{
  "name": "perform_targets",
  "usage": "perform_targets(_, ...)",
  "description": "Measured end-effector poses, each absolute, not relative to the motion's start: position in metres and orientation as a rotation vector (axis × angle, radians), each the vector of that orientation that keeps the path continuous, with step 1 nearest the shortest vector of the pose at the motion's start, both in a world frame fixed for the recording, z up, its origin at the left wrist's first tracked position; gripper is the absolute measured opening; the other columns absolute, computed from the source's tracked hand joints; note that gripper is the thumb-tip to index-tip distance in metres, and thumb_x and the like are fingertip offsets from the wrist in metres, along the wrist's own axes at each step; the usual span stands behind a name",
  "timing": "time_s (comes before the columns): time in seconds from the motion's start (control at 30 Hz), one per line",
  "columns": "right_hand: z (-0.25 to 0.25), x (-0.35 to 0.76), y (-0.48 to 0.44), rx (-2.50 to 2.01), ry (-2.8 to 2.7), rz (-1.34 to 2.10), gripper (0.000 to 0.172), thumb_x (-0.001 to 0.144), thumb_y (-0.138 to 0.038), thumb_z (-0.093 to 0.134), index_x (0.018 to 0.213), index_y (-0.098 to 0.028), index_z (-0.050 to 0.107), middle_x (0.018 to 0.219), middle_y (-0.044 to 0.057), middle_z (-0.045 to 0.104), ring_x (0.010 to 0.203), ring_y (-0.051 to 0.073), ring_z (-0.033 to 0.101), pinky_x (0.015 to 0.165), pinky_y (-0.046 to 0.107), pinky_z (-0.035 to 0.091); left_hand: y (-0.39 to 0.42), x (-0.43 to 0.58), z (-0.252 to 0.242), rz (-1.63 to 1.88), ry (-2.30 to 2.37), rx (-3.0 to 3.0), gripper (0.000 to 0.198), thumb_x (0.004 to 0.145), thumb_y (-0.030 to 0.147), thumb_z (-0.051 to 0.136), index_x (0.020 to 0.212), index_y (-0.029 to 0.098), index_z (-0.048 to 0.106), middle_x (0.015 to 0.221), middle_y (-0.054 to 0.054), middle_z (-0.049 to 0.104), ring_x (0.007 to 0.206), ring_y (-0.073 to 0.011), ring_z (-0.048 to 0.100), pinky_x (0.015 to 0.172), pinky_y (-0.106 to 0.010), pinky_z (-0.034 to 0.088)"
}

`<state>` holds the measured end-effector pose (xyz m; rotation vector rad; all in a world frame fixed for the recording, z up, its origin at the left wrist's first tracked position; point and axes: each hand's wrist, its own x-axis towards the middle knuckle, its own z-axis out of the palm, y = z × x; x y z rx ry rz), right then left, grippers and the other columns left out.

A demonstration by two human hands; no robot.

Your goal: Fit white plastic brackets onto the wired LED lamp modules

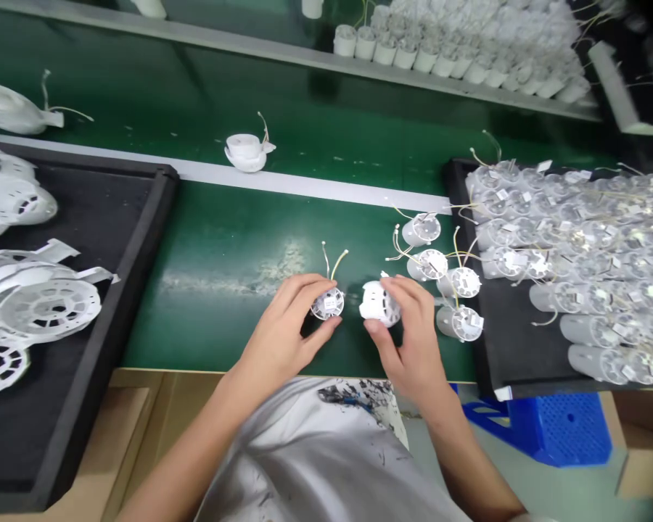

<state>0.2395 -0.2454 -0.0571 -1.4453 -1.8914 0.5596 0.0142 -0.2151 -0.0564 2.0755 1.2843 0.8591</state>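
My left hand [291, 322] has its thumb and fingers closed around a small clear round part [328, 303] with a white label and two thin wires rising from it. In my right hand [411, 330] is a white plastic housing [378, 303] with slots in its side, gripped between thumb and fingers. The two parts are held a short gap apart, just above the green bench top. Right of my right hand stand several similar wired cylinders, among them a clear-topped cylinder [461, 322].
A black tray [141, 217] with white plastic shells [48, 308] lies left. Another black tray [514, 355] on the right carries rows of wired cylinders. A white cup-like part [246, 152] sits by the pale strip at the back. A blue plastic stool [563, 428] stands below.
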Motion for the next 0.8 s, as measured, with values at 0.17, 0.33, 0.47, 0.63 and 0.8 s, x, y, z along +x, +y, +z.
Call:
perform_targets(0.17,-0.058,0.261,-0.248,-1.586,-2.074,0.564,0.071,0.103,-0.037,0.065,0.165,-0.036,0.032,0.157,0.015,0.042,0.149,0.039,0.041,0.118,0.068,0.042,-0.215,0.008,-0.058,0.982,1.219,2.062,0.020,0.101,0.020,0.068,0.119,0.027,0.072,0.129,-0.008,0.066,0.117,-0.0218,0.066,0.098,-0.038,0.057)
perform_targets(0.33,-0.052,0.259,-0.245,-1.733,-2.002,0.650,0.068,0.099,-0.047,0.069,0.161,-0.035,0.043,0.133,0.014,0.050,0.125,0.035,0.055,0.106,0.063,0.052,-0.200,-0.002,-0.062,0.929,1.145,2.083,0.023,0.102,0.016,0.065,0.119,0.029,0.075,0.127,-0.006,0.065,0.113,-0.0197,0.063,0.092,-0.034,0.054)
perform_targets(0.47,-0.046,0.254,-0.231,-1.766,-2.011,0.671,0.047,0.100,-0.041,0.067,0.145,-0.029,0.058,0.124,0.012,0.053,0.122,0.033,0.057,0.104,0.057,0.054,-0.188,-0.011,-0.055,0.710,1.084,2.193,0.021,0.105,0.023,0.061,0.120,0.031,0.073,0.136,-0.007,0.059,0.123,-0.0248,0.058,0.100,-0.041,0.049)
perform_targets(0.63,-0.033,0.236,-0.217,-1.553,-1.939,0.737,0.053,0.092,-0.042,0.078,0.139,-0.030,0.057,0.125,0.009,0.059,0.116,0.030,0.064,0.100,0.050,0.058,-0.195,-0.010,-0.055,0.540,1.171,2.186,0.075,0.094,0.033,0.074,0.158,0.026,0.036,0.140,-0.012,0.060,0.133,-0.0342,0.049,0.111,-0.053,0.041)
perform_targets(0.8,-0.038,0.208,-0.206,-1.305,-2.120,0.831,0.051,0.093,-0.042,0.078,0.139,-0.029,0.059,0.124,0.009,0.060,0.112,0.027,0.064,0.096,0.045,0.059,-0.210,-0.004,-0.071,0.580,1.325,2.169,0.099,0.091,0.021,0.067,0.170,0.027,0.008,0.145,-0.015,0.058,0.133,-0.0368,0.049,0.112,-0.056,0.040)
